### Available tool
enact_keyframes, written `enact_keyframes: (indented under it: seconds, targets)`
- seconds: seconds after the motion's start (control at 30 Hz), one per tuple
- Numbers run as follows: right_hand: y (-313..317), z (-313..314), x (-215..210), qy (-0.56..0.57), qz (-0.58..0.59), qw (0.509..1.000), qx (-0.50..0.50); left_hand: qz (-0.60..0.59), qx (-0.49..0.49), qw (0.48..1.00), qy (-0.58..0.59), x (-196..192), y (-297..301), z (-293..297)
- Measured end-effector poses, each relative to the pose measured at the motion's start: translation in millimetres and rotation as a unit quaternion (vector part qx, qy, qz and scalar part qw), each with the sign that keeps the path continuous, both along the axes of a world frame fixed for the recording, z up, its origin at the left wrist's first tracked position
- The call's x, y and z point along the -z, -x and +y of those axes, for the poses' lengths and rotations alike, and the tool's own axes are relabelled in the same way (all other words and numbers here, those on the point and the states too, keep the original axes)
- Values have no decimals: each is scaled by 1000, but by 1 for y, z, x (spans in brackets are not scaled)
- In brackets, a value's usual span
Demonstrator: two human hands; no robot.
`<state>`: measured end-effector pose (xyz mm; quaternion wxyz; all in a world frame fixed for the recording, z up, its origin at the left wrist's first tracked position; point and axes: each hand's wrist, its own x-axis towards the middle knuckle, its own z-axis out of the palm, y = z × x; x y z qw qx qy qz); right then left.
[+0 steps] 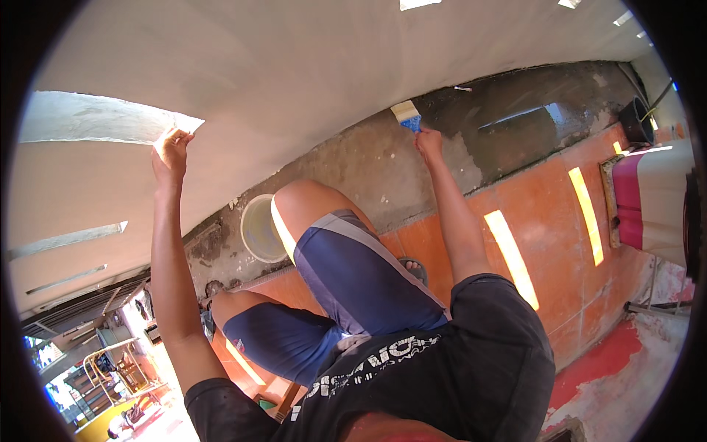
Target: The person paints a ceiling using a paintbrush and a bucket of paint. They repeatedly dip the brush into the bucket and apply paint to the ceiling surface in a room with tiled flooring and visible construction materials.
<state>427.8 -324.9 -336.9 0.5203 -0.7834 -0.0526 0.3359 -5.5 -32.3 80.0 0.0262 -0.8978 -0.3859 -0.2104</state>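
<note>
A grey cement floor strip (383, 177) runs along the foot of the white wall (294, 66), below the brush-holding right hand (428, 140); a wet dark patch (530, 125) lies on it to the right of that grip; a white bucket (261, 228) stands on it down and to the left of the grip, beside the bent knee; orange tiles (545, 214) adjoin the cement, with a sandalled foot (414, 267) resting on them below the grip.

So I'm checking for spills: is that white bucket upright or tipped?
Upright: the white bucket stands on the grey floor beside the person's knee, its round open mouth facing up. What it holds, cannot tell.
</note>
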Motion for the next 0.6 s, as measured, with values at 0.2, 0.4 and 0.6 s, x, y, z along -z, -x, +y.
enact_keyframes:
  seconds: [0.2, 0.4, 0.6]
  targets:
    - [-2, 27, -17, 8, -82, 996, -18, 3, -2, 1000, 12, 1, 3, 3]
    - [16, -11, -132, -246, 35, 963, 106, -4, 0, 1000, 12, 3, 3, 3]
    - [25, 4, -68, -156, -53, 985, 56, -6, 3, 1000, 7, 0, 2, -2]
